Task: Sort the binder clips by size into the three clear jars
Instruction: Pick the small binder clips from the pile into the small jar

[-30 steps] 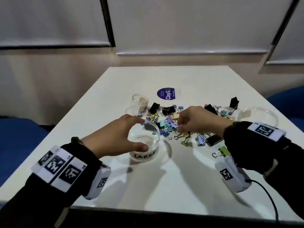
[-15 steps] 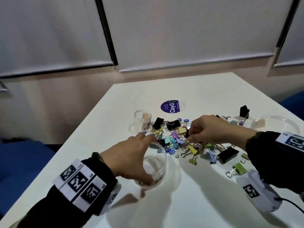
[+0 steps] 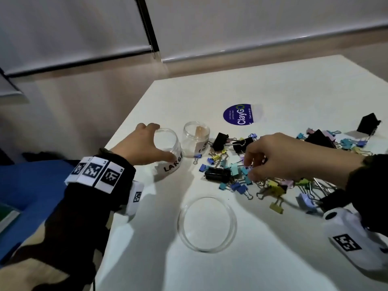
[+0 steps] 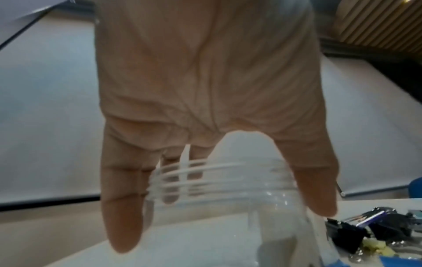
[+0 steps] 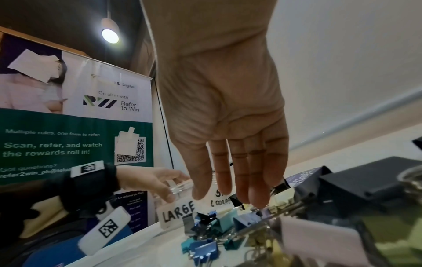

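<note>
Having been carried from the near middle of the table to its far left, the LARGE jar is now held tilted just beside the small jar. It is gripped at the neck by the left hand, thumb on the near side and fingers round the far side. A clear lid is left lying in the near middle, where the jar was held 1 second ago.

The right hand has been kept over the clips, which lie heaped to the right of the jars. Its fingers are lowered nearly straight onto the heap with the thumb apart, and no clip is seen pinched between them.

By this move the jar mouth is taken further from the heap, so sorting is judged not yet begun: no clip can be made out in the LARGE jar, and what the small jar contains cannot be told.

Counted in the head view: 2 jars, the 3rd out of view; 1 lid; 6 black clips of the larger kind; several dozen small coloured clips, too tangled for an exact count; 1 round sticker on the table beyond them.
</note>
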{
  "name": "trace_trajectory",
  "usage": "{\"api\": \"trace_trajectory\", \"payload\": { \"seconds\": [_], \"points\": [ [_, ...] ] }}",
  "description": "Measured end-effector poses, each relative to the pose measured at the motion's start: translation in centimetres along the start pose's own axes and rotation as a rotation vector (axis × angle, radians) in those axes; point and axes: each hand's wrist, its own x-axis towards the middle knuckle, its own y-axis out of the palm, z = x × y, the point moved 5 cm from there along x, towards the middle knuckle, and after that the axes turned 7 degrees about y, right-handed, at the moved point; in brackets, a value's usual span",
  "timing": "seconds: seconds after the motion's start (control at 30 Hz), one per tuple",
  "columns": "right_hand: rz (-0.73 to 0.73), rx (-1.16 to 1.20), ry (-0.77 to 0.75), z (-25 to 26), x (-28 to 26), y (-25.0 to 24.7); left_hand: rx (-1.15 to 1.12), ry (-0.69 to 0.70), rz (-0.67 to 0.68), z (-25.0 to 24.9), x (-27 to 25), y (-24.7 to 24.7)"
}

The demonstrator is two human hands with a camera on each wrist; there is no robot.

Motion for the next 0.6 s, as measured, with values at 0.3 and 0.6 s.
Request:
{"api": "trace_trajectory", "payload": {
  "seconds": [0.3,0.6],
  "points": [
    [0.081,-0.135,-0.102,0.5,-0.7,2.2,0.01,-0.012,0.024,-1.6,2.1,1.1],
    [-0.02,-0.317,-0.211,1.8,-2.1,4.0,0.167,0.322,0.216,-10.9,-7.4,4.4]
  ]
}}
